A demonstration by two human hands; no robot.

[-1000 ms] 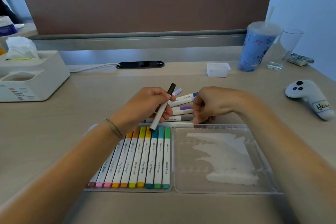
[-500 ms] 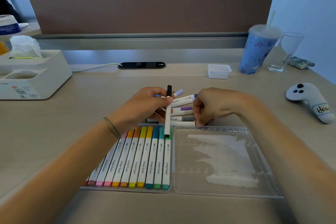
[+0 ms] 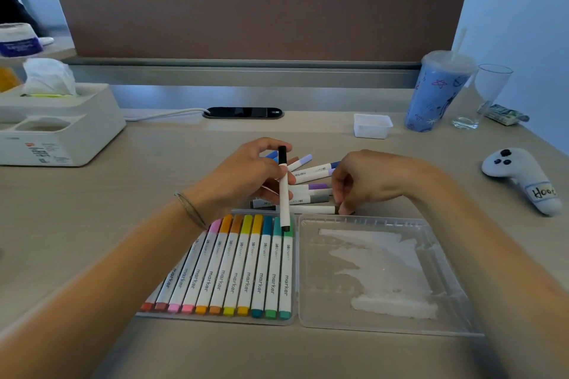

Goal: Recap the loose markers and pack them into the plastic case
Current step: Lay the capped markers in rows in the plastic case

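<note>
Tissue box (image 3: 58, 126), white, sits far to the left of my left hand (image 3: 246, 177), with a black cable port (image 3: 242, 112) beyond it near the desk's back edge. My left hand pinches one black marker (image 3: 284, 191), white-barrelled and nearly upright, its lower tip just over the far end of the filled half of the plastic case (image 3: 455, 311). Below that grip I count eleven capped markers in a row (image 3: 234, 271), red through pink, orange, yellow and teal to green. Just right of the held marker lies the loose pile (image 3: 311, 181): about seven markers, blue, purple and grey caps, some hidden behind my fingers, so the count is unsure. My right hand (image 3: 366, 181) curls down on the pile's right end, fingertips on the nearest white marker (image 3: 311, 209). Below it the case's clear lid half lies open. Beyond my right hand stand one small white tub (image 3: 372, 125), one blue tumbler (image 3: 437, 92), one clear glass (image 3: 483, 95); one white controller (image 3: 520, 177) lies farthest right.
</note>
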